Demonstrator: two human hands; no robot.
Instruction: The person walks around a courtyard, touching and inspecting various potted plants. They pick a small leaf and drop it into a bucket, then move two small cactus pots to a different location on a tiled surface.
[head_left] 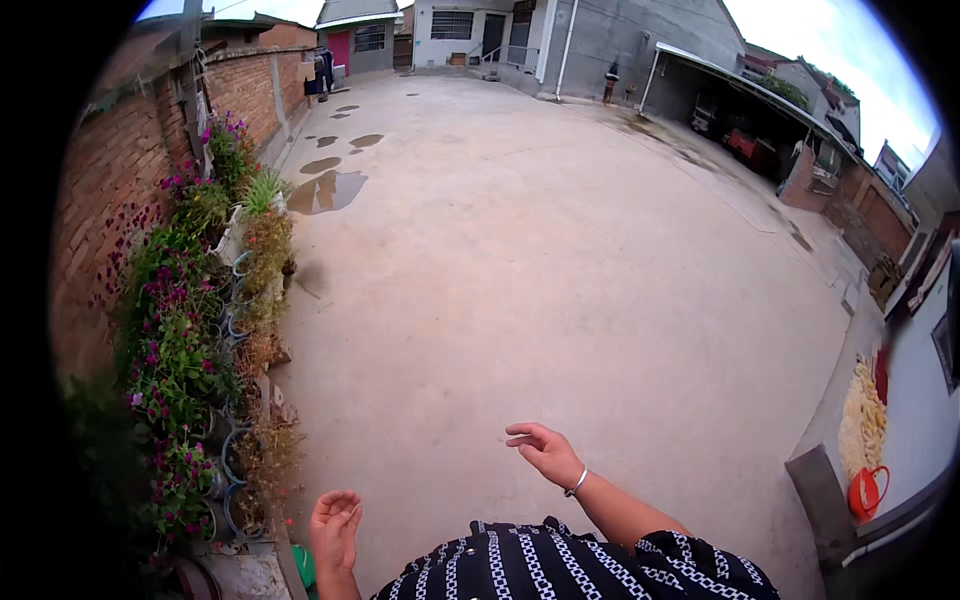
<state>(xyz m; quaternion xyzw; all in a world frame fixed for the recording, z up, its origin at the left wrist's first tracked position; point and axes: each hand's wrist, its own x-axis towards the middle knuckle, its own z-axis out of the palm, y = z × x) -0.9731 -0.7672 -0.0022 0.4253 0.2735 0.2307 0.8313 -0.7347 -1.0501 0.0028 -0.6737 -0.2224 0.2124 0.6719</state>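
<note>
Head-worn fisheye cam, fwd/down, shirt (pixel 500 568) close below, yard (pixel 560 300) beyond; lower-L rim unclear.

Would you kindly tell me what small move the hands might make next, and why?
Perhaps the left hand should ease left toward the purple-flowered plants: they line that side and are nearer to it than to the right hand, which hangs over the concrete.

Plants (pixel 185 335) line the left edge of the yard (pixel 570 270) alongside a wall (pixel 110 240), puddles (pixel 328 192) lie toward its far left corner, a house (pixel 465 48) behind its far edge, a shed (pixel 690 85) far right, and a bucket (pixel 862 497) before a corn heap (pixel 865 420) beyond its right edge.
</note>
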